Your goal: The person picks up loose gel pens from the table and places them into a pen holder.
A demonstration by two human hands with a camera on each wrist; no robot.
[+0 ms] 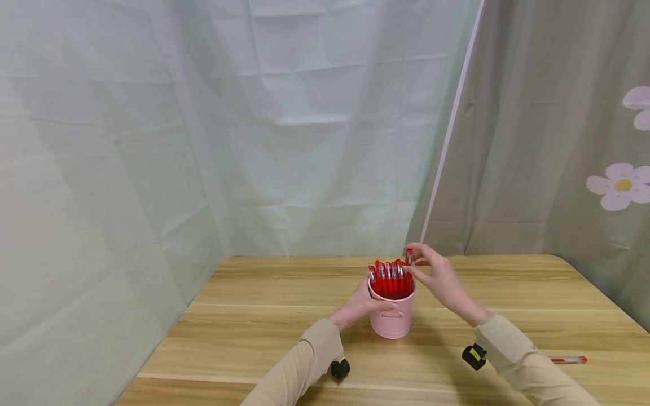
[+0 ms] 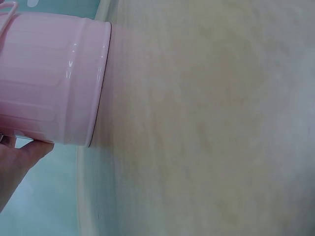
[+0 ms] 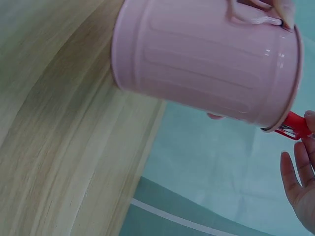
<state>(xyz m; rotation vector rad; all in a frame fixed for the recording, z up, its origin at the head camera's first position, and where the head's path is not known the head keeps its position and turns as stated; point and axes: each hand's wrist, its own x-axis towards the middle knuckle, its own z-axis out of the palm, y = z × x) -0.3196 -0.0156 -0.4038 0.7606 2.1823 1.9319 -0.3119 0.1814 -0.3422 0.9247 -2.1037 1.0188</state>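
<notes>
A pink metal bucket [image 1: 390, 326] with a small wire handle stands upright on the table, packed with several red capped pens [image 1: 388, 280]. My left hand [image 1: 361, 303] grips the bucket by its left side, thumb lying across the front below the rim. In the left wrist view, some fingers [image 2: 17, 160] lie against the bucket's wall. My right hand [image 1: 440, 277] pinches one red pen [image 1: 409, 257] by its clear-and-red top end. That pen rises above the others at the bucket's right rim. The right wrist view shows its lower part [image 3: 294, 125] entering the bucket's mouth.
A single red pen [image 1: 569, 360] lies on the wooden table [image 1: 264, 332] at the right, partly hidden behind the right sleeve. Pale curtains [image 1: 325, 141] hang behind and to the left; a grey-brown one with flowers [image 1: 528, 141] hangs at the right.
</notes>
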